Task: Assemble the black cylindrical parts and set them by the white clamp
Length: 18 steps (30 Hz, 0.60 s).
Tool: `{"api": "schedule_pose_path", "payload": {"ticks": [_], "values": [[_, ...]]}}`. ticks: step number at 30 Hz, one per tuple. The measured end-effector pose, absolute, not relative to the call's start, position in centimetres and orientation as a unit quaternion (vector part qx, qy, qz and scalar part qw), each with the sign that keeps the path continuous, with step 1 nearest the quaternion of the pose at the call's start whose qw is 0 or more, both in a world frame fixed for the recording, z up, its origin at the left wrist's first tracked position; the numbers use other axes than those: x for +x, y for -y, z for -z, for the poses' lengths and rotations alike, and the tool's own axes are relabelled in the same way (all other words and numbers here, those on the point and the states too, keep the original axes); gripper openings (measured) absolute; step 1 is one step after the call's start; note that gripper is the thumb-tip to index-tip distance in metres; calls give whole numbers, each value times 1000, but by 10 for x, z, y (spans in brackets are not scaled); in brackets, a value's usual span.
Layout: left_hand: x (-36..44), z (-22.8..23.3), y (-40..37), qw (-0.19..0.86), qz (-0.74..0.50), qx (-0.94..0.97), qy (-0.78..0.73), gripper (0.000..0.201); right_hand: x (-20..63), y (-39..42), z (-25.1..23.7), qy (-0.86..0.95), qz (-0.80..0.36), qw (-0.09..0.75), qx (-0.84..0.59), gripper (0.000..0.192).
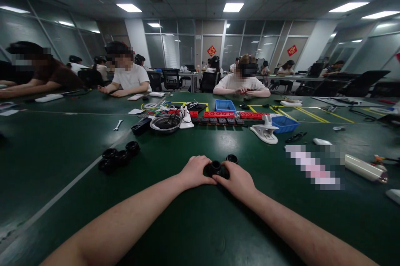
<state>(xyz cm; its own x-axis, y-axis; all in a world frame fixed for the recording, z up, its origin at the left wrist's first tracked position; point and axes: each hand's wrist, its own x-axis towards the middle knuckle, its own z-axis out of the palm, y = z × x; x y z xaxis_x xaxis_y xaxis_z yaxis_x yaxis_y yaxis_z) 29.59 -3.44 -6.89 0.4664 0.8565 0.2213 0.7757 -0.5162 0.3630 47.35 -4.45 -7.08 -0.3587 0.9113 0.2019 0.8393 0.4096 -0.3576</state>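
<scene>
Together, two hands — left [196, 171], right [236, 180] — one black ring [215, 168]

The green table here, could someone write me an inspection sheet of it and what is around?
Surface: dark green table with a pale line across it.
Job's things: small black round part held between both hands; another black ring just behind.
Clutter: cluster of black rings, metal bowl, blue bins, wrench, white cylinder.
Hands: left hand and right hand, fingers closed on the part.
Cables: coloured wires behind the bowl.
Surroundings: other people seated at tables.
</scene>
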Motion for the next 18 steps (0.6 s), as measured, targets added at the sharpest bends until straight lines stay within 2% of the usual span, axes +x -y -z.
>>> {"api": "schedule_pose_path", "payload": {"ticks": [4, 10, 15, 18], "values": [[292, 65, 34, 103, -158, 874, -449, 53, 462, 46, 70, 817, -101, 203, -531, 34], [289, 66, 33, 111, -146, 883, -433, 50, 466, 55, 65, 810, -170, 216, -519, 32], [287, 64, 35, 144, -151, 884, -418, 58, 517, 79, 64, 800, -214, 201, -523, 35], [287, 61, 36, 158, -144, 883, -418, 58, 564, 90, 67, 765, -222, 193, -574, 38]]}}
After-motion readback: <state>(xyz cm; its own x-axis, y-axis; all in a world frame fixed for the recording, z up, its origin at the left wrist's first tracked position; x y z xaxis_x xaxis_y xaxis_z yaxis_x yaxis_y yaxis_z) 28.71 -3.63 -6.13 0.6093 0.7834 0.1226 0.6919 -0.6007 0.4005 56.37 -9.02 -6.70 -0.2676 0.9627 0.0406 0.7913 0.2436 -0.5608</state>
